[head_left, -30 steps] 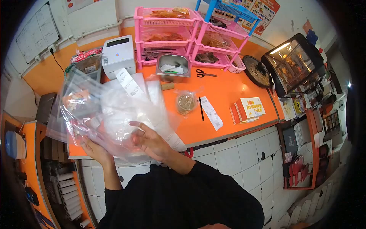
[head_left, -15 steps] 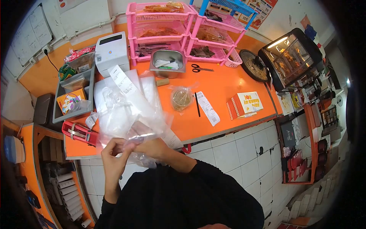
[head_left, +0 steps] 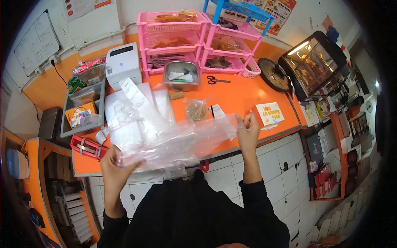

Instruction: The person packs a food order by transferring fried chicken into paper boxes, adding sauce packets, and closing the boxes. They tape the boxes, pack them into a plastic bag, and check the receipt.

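Observation:
A clear plastic bag [head_left: 186, 139] is stretched out between my two hands above the front edge of the orange table. My left hand [head_left: 114, 167] pinches its left end, and my right hand [head_left: 248, 131] grips the right end, higher up. Beneath the bag lies a stack of clear plastic bags [head_left: 124, 128] with a printed receipt [head_left: 135, 94] on top. Just behind the stretched bag sits a round, tied-up clear bag [head_left: 197, 110] with brownish contents. To the right of my right hand stands a printed orange and white box [head_left: 269, 114].
At the back stand pink tiered racks [head_left: 171, 27], a white printer [head_left: 123, 66], a metal container [head_left: 181, 73] and black scissors [head_left: 218, 80]. A grey bin [head_left: 99, 109] and a red tape dispenser [head_left: 84, 148] are on the left. A black pan [head_left: 273, 74] and a lit display case [head_left: 312, 62] are right.
My hands were close together on the crumpled bag at the left. My right hand has moved far to the right, pulling the bag out wide.

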Demonstrator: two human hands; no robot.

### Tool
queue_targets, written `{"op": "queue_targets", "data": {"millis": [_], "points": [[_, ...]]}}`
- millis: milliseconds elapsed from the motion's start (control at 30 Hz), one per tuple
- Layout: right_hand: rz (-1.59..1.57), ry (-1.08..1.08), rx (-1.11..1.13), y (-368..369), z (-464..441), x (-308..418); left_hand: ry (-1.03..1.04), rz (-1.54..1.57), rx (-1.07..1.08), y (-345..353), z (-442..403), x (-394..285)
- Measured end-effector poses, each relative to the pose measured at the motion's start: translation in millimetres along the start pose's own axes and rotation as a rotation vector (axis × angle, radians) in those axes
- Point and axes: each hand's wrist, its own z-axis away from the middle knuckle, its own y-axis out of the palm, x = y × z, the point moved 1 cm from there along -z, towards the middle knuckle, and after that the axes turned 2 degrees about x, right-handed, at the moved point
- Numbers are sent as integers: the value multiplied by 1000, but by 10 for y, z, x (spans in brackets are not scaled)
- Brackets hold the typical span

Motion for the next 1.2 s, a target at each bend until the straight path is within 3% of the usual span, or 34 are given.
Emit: {"op": "queue_targets", "data": {"millis": [33, 100, 167, 233, 267, 333, 400, 467, 500, 567, 600, 633, 667, 733, 800, 833, 867, 933, 1000, 1033, 1100, 1200], "points": [[-71, 3, -32, -68, 85, -16, 21, -107, -73, 69, -1, 6], [-533, 262, 37, -36, 29, 220, 115, -326, -249, 215, -192, 32], [-854, 357, 224, -75, -87, 352, 126, -348, -388, 365, -375, 101], [-1022, 303, 508, -193, -234, 356, 52, -368, -491, 510, -613, -22], [-1018, 284, 657, -279, -347, 410, 212, -611, -493, 603, -645, -166], [-651, -70, 581, -353, -571, 692, 640, -637, -462, 918, -723, -876], [-406, -342, 553, -468, -884, 928, 792, -386, -311, 1384, -734, -1349], [-288, -532, 595, -629, -1227, 1047, 586, -303, 1, 1873, -935, -1398], [12, -773, 310, -723, -1391, 1109, 451, -335, 139, 2103, -1112, -1430], [604, -1183, -332, -920, -1689, 1196, 140, 60, 194, 2562, -1513, -1609], [616, -1329, -370, -979, -1811, 1020, -7, 253, 225, 2809, -1689, -1662], [631, -1473, -418, -1038, -1934, 844, 98, 378, 140, 3140, -1876, -1550], [546, -1597, -230, -1068, -1985, 530, 204, 501, 55, 3525, -2102, -1320], [433, -1749, 216, -1130, -2086, -148, 154, 640, -33, 3904, -2334, -1282], [1073, -1090, 511, -996, -2566, -1040, 156, 285, -12, 4110, -2324, -1226], [1244, -927, 497, -1083, -2794, -1253, 153, 107, 0, 4172, -2314, -1163], [1406, -763, 477, -1183, -3079, -1413, 9, -180, 36, 4234, -2356, -1048], [1565, -392, 940, -1259, -3643, -1728, -82, -322, 55, 4435, -2463, -460], [1528, -523, 1010, -1240, -3755, -2185, -162, -570, 58, 4609, -2452, -407], [1505, -586, 1043, -1222, -3760, -2285, 8, -739, -36, 4709, -2430, -488], [1464, -440, 1279, -1189, -3797, -2400, 366, -1065, -211, 4908, -2391, -614], [1422, -342, 1451, -1189, -3798, -2380, 369, -957, 452, 5298, -2366, -709]]}}
